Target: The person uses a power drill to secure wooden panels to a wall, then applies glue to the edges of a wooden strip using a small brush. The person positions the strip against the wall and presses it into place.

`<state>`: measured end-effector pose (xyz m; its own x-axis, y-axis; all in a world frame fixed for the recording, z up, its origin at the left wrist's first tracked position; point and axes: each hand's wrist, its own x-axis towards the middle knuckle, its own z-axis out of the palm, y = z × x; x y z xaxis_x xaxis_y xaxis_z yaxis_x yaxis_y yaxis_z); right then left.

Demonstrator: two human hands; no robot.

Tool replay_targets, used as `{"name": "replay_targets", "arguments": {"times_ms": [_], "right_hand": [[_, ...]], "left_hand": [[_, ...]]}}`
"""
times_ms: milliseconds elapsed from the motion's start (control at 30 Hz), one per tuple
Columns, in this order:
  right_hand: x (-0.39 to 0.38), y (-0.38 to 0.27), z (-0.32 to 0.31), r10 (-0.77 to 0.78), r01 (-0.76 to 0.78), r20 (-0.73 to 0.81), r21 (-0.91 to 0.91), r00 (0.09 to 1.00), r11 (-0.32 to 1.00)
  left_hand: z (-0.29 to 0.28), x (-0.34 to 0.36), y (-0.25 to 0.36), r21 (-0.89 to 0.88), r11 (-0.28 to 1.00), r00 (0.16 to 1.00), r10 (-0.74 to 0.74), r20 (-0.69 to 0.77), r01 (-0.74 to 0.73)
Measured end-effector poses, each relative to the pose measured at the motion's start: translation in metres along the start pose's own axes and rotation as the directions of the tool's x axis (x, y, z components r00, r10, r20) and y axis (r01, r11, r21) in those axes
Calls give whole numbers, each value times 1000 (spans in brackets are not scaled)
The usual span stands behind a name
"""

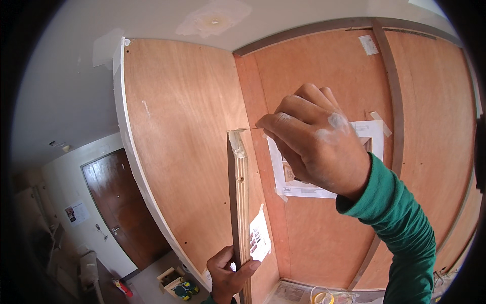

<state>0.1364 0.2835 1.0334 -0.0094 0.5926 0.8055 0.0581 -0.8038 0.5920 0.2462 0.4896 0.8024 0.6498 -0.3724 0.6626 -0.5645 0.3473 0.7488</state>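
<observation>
Head view: I see the left hand [229, 273] closed around the lower part of an upright wooden board [242, 202]. Right hand [316, 139] pinches a thin tool [250, 128], far end at pale filler [236, 143] on the board's top. Plywood panel [177, 126] behind.

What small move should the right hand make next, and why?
Perhaps draw the thin piece lightly down the edge of the wooden board: the right hand pinches it near the top end, where pale paste looks uneven, while the left hand grips the board lower down.
</observation>
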Motion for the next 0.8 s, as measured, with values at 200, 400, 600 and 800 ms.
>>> {"name": "replay_targets", "arguments": {"times_ms": [200,400,600,800], "right_hand": [[-2,2,2,-11,11,41,3,999,1000],[2,-10,-19,-1,-4,148,32,989,999],[2,-17,-25,-11,11,176,1,984,1000],[6,-18,-42,58,-79,190,107,980,991]], "left_hand": [[4,1,5,32,999,1000,-1,-2,2],[-2,2,-1,119,993,1000,-8,-14,10],[2,8,0,153,988,1000,22,-22,-19],[-2,6,-8,151,986,996,77,-41,-70]]}}
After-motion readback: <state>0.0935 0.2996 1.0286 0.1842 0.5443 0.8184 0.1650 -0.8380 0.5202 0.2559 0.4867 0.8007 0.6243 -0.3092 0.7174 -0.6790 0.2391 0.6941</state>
